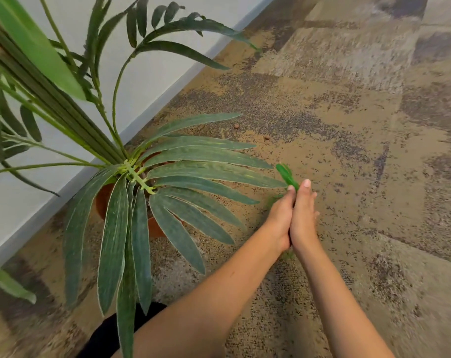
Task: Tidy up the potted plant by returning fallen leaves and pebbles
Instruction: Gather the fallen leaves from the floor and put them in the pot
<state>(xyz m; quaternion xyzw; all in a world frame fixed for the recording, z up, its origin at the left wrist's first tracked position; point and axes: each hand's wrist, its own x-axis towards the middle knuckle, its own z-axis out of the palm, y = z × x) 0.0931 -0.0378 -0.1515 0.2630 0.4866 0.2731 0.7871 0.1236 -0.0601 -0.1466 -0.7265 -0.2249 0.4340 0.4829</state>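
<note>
A large palm-like plant stands in a terracotta pot (104, 200) at the left, its long fronds (206, 169) fanning over the pot and carpet. My left hand (280, 219) and my right hand (303, 215) are pressed together palm to palm just right of the frond tips. Small bright green fallen leaves (286, 174) stick out above the fingertips, clamped between both hands; more green shows under the wrists. Two small brown pebbles (236, 126) (266, 137) lie on the carpet beyond the fronds. The soil in the pot is mostly hidden by leaves.
A pale wall with a grey baseboard (152, 104) runs diagonally behind the pot. Patterned brown and grey carpet (348, 125) covers the floor. A dark-clothed knee (111, 332) shows at the bottom, under a hanging frond.
</note>
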